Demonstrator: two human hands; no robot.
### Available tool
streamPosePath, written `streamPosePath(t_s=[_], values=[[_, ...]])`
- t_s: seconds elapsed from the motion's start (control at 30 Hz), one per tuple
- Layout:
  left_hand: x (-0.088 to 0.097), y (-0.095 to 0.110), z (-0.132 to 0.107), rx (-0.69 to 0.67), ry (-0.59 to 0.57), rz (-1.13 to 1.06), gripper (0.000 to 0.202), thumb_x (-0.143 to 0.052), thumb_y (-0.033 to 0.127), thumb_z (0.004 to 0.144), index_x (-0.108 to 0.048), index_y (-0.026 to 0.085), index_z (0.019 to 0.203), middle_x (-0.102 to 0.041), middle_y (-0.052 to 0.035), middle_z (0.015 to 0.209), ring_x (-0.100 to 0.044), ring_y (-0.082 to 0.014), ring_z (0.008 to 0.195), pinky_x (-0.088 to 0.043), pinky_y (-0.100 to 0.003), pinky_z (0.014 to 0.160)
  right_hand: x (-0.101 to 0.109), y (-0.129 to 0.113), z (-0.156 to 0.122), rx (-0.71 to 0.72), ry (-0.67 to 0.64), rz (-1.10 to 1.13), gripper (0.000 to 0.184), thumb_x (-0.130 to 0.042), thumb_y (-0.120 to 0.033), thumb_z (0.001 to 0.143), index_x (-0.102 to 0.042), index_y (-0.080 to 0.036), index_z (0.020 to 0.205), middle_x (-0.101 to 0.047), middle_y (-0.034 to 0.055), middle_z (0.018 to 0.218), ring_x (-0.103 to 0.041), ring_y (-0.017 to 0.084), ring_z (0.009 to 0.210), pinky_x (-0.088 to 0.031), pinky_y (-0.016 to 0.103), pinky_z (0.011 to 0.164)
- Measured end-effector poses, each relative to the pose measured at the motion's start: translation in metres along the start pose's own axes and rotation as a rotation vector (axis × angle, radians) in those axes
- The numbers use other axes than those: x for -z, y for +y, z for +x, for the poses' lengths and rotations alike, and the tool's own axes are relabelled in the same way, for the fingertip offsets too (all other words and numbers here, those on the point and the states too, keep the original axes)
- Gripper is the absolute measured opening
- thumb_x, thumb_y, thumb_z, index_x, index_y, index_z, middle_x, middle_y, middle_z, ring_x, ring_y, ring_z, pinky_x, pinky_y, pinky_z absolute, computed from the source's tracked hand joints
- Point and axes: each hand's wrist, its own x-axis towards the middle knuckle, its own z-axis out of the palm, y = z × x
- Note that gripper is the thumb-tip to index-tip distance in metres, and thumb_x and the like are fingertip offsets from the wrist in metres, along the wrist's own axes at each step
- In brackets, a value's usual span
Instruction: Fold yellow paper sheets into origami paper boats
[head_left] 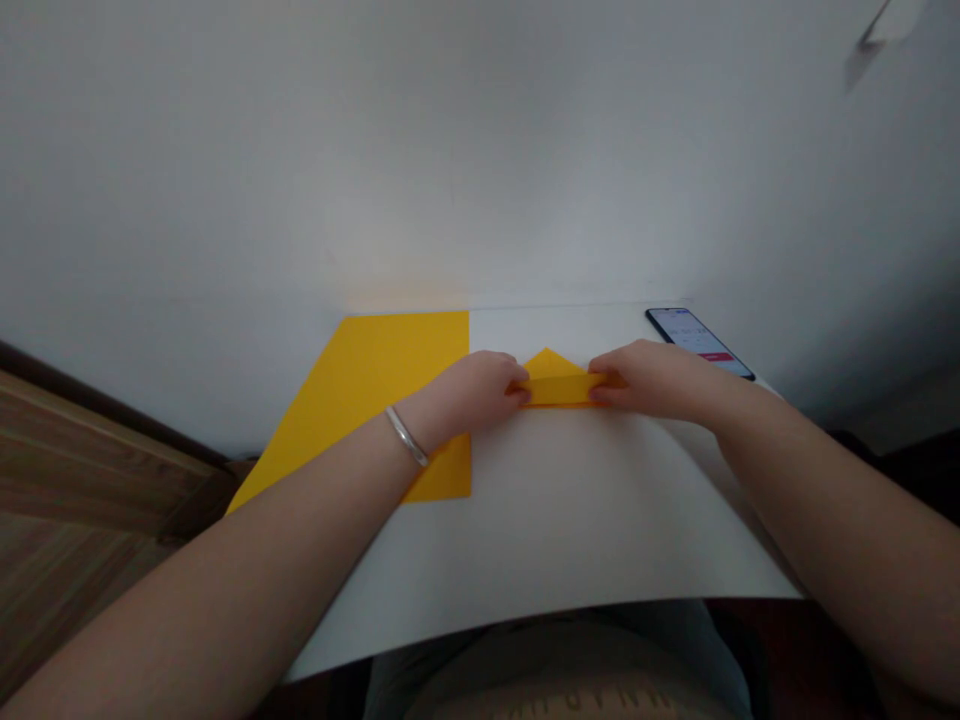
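A folded piece of yellow paper (561, 390) lies between my hands, with a triangular point at its far side and a flat band along its near side. My left hand (491, 388) pinches the band's left end, the thumb in front and the fingers behind. At the other end, my right hand (622, 376) grips the band in a similar pinch. The fingers cover both tips of the paper. A silver bangle (407, 436) circles my left wrist.
Flat yellow sheets (375, 370) lie on the left of the white table (585, 540), partly under my left forearm. A phone (697, 340) with a lit screen rests at the back right. A pale wall (480, 180) rises behind the table, and wooden furniture (82, 450) stands at left.
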Motion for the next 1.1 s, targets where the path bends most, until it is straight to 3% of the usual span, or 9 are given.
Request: streamPosePath(t_s=[0.27,0.5,0.8,0.9,1.03,1.1], values=[[-0.004,0.002,0.0,-0.048,-0.002,-0.07,0.025,-0.048,0.027,0.087,-0.069,0.016,0.082,-0.065,-0.0055,0.083,-0.06,-0.0169,0.076,-0.044,-0.027,0.069,-0.004,0.008,0.002,0.064,-0.034,0.094,0.024,-0.051,-0.031,0.078,-0.07,-0.026,0.092,-0.072,0.003,0.086,-0.064,0.019,0.073,-0.041,0.028,0.058],[-0.009,-0.002,-0.001,0.039,0.019,-0.079,0.025,-0.053,0.039,0.084,-0.066,0.017,0.08,-0.064,-0.0036,0.079,-0.058,-0.0168,0.07,-0.041,-0.026,0.063,-0.008,0.023,0.005,0.067,-0.102,0.171,0.022,-0.054,-0.031,0.076,-0.072,-0.026,0.09,-0.073,0.0013,0.085,-0.065,0.019,0.074,-0.046,0.029,0.064],[-0.015,-0.005,0.001,0.156,-0.021,-0.133,0.03,-0.052,0.043,0.083,-0.068,0.017,0.082,-0.066,-0.0041,0.077,-0.058,-0.0173,0.069,-0.039,-0.026,0.059,-0.013,0.046,0.007,-0.107,-0.247,0.188,0.022,-0.062,-0.037,0.072,-0.071,-0.023,0.086,-0.072,0.0036,0.081,-0.065,0.022,0.074,-0.044,0.03,0.065],[-0.013,-0.003,0.002,0.193,-0.024,-0.134,0.032,-0.053,0.045,0.082,-0.068,0.016,0.081,-0.067,-0.0042,0.075,-0.057,-0.0166,0.065,-0.037,-0.025,0.055,-0.01,0.038,0.004,-0.051,-0.209,0.157,0.024,-0.06,-0.039,0.074,-0.07,-0.023,0.089,-0.072,0.0047,0.083,-0.064,0.023,0.076,-0.043,0.031,0.065],[-0.01,0.003,0.004,0.2,-0.01,-0.143,0.032,-0.054,0.046,0.082,-0.068,0.016,0.082,-0.068,-0.0041,0.076,-0.057,-0.0162,0.065,-0.036,-0.025,0.055,-0.003,0.008,0.004,0.107,-0.008,0.163,0.036,-0.052,-0.044,0.082,-0.067,-0.021,0.105,-0.07,0.0089,0.101,-0.063,0.024,0.087,-0.043,0.032,0.071],[-0.008,0.006,0.006,0.191,-0.001,-0.144,0.033,-0.054,0.046,0.082,-0.068,0.016,0.081,-0.067,-0.0042,0.074,-0.057,-0.016,0.064,-0.035,-0.025,0.055,-0.003,-0.007,0.007,0.157,0.058,0.147,0.034,-0.051,-0.042,0.083,-0.068,-0.019,0.103,-0.069,0.0105,0.101,-0.062,0.024,0.088,-0.042,0.032,0.072]])
